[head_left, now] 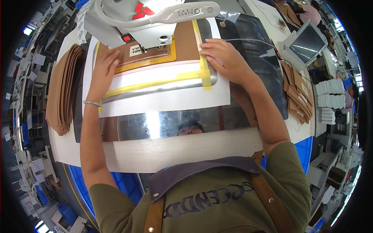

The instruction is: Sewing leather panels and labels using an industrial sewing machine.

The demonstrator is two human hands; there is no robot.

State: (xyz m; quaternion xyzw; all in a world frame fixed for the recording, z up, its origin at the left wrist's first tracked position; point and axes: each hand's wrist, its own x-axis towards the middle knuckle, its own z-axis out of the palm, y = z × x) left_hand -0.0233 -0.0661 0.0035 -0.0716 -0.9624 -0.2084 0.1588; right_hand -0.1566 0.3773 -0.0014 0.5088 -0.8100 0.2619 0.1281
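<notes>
My left hand (104, 72) lies with fingers stretched out on the left edge of a brown fabric piece (186, 42). Opposite it, my right hand (225, 59) rests flat, fingertips on the yellow tape (204, 66) along the fabric's right side. A yellow-edged clamp plate (168, 59) presses on the fabric under the grey-white sewing machine head (132, 33). A white label (136, 50) with dark print shows near the presser foot. Beneath everything spreads a white sheet (186, 96) with tape strips across it. Neither hand holds anything.
Stacked brown fabric pieces stand at the left (64, 93), with another brown pile (297, 93) at the right. Behind that pile is a control screen (309, 42). A shiny metal plate (163, 125) borders the table's near edge. White stacks (330, 95) and a co-worker (311, 14) are farther right.
</notes>
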